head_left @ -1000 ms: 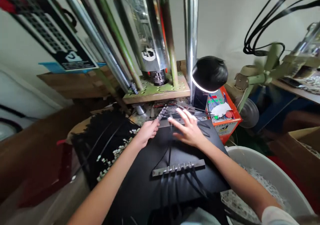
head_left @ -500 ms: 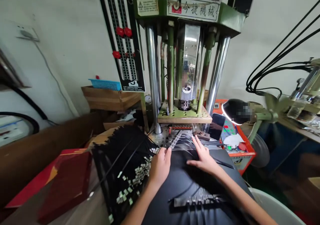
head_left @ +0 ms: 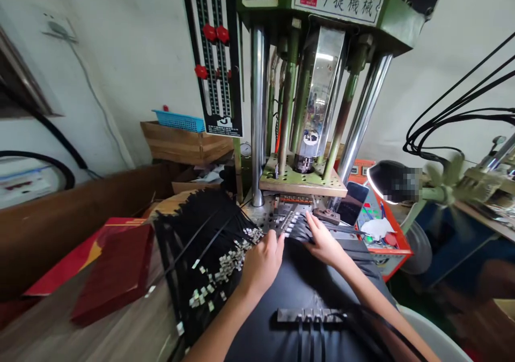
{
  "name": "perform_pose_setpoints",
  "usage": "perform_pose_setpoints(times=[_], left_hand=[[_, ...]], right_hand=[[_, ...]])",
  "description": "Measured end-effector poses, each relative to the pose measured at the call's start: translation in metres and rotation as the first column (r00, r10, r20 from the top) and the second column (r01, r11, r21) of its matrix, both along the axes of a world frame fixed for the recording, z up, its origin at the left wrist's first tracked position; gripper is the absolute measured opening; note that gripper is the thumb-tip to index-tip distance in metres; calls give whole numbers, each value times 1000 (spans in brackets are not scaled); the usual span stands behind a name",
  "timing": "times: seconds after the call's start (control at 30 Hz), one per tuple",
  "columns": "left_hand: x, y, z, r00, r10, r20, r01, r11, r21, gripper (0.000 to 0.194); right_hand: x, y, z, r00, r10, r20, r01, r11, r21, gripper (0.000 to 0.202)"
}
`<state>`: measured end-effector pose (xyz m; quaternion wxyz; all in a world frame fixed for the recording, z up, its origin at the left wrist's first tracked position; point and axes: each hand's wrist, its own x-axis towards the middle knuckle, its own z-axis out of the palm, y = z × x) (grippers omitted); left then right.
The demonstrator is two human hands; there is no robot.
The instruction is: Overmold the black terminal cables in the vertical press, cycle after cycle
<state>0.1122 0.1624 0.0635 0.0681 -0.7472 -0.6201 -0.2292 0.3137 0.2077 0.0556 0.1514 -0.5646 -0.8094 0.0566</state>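
Note:
My left hand (head_left: 263,260) is closed round the near end of a narrow metal strip (head_left: 288,221) that slants up toward the press. Black cables (head_left: 300,232) with silver connectors lie along the strip's right side. My right hand (head_left: 324,239) rests on these cables, fingers close together and pointing at the strip; what its fingertips pinch, if anything, is too small to tell. A second metal strip (head_left: 309,316) holding several black cables lies on the black surface (head_left: 261,324) nearer to me. Left of my left hand is a large pile of black cables (head_left: 201,244) with silver connectors.
A green press (head_left: 303,182) with steel columns stands straight ahead. A dark red box (head_left: 115,273) lies at the left. On the right are a lamp (head_left: 392,181), a fan (head_left: 442,193), an orange control box (head_left: 388,260) and a phone (head_left: 353,204). A white tub (head_left: 434,332) is at the lower right.
The view has shifted, so the press appears higher and farther right. My right hand's spread fingers have come together and moved onto the cables beside the strip. My left hand still grips the strip.

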Motion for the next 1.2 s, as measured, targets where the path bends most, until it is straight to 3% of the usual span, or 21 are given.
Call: perform_pose_setpoints(times=[0.1,0.27,0.37,0.47,0.53,0.6,0.67,0.77,0.87,0.97,1.03,1.13,1.2], left_hand=[[-2,0,-1,998,-5,-58,8,999,49,30],[-21,13,-1,983,161,-84,-160,987,15,34],[-35,23,2,971,230,-70,-233,971,-47,34],[-40,25,6,973,230,-27,-232,968,-92,34],[-36,20,9,986,148,73,-140,984,-108,34],[-29,13,10,965,-35,260,70,990,-126,35],[-21,7,7,864,-218,454,317,936,-154,39],[-11,3,-2,747,-318,583,522,824,-219,27],[-2,2,-14,772,-394,499,568,781,-261,20],[7,2,-23,833,-435,342,537,783,-313,15],[12,1,-23,874,-432,221,485,793,-368,17],[15,-3,-8,894,-446,28,415,804,-426,22],[9,-9,10,899,-438,-23,389,821,-418,27]], right_hand=[[-14,12,7,998,-65,21,66,998,-13,63],[-16,2,20,997,-49,65,51,998,-25,44],[-14,-3,19,994,-23,102,26,999,-37,36],[-16,6,11,990,10,138,-4,999,-50,32],[-19,10,5,991,27,135,-26,1000,-7,53],[-19,6,3,991,66,112,-76,993,86,69],[-13,-5,3,985,142,100,-152,984,98,63],[7,-28,1,974,214,74,-205,972,-116,44],[29,-37,-2,965,260,-25,-256,924,-284,21],[40,-22,-1,951,301,-73,-306,877,-370,45],[40,-5,3,969,246,-21,-238,908,-345,48],[41,5,8,987,162,7,-155,952,-263,36],[50,-9,11,985,168,-41,-173,967,-190,30]])
